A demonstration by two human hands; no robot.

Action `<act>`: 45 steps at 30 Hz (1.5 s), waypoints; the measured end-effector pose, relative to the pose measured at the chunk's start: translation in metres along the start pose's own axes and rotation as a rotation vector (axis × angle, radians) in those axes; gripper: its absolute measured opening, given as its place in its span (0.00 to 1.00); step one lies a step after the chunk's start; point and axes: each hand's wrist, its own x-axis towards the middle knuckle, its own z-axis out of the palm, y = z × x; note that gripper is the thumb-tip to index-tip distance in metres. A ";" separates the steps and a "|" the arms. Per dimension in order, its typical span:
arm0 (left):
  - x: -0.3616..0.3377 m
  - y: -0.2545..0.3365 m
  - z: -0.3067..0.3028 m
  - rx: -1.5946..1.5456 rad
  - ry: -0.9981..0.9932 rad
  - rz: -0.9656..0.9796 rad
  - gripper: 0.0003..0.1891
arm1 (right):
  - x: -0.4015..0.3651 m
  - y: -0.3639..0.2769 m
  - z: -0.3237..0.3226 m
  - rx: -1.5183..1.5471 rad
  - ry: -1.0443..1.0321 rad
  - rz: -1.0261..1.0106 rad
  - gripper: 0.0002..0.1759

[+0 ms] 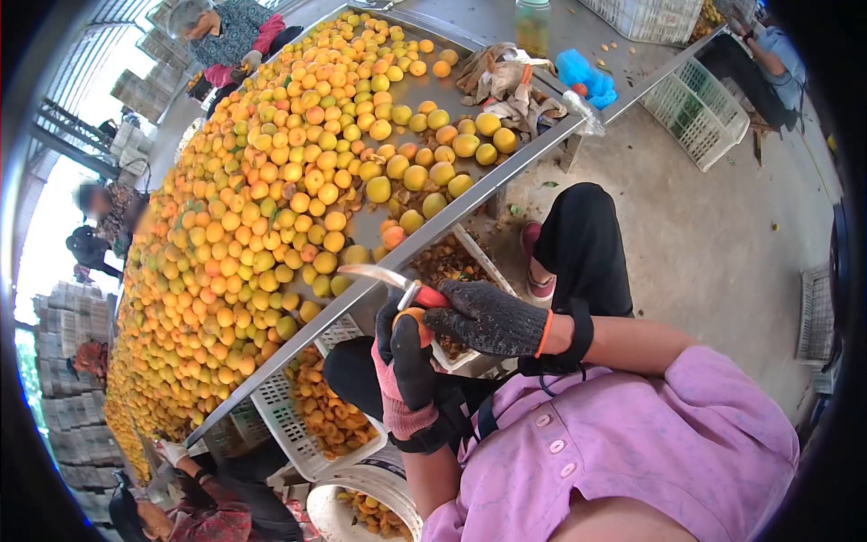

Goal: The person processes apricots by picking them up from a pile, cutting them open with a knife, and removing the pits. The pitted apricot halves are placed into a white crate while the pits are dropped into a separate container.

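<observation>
Black-gloved right hand (492, 318) grips red-handled knife (428, 296); pink-gloved left (411, 369) hugs orange fruit (414, 316); white plastic basket (282, 435), seven o'clock, has fruit pieces (325, 408).

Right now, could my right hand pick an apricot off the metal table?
Probably not as it is: your right hand holds a red-handled curved knife. Otherwise the way looks fairly free, with loose apricots close, just over the metal table's rim.
</observation>
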 end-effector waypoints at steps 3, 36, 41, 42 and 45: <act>-0.003 -0.029 -0.001 0.697 -0.016 0.452 0.26 | -0.017 0.008 0.009 0.077 0.205 0.054 0.15; 0.006 0.007 0.060 -0.162 0.410 0.038 0.26 | -0.038 0.002 0.009 -0.365 0.070 -0.044 0.12; 0.014 -0.004 0.052 -0.207 0.404 0.090 0.24 | -0.032 0.006 0.007 -0.262 -0.014 0.030 0.13; 0.015 -0.003 0.051 -0.257 0.370 0.120 0.23 | -0.029 0.007 0.005 -0.298 -0.085 0.029 0.15; 0.011 0.003 0.053 0.065 0.451 0.245 0.20 | -0.019 0.022 -0.017 0.936 -0.284 0.060 0.17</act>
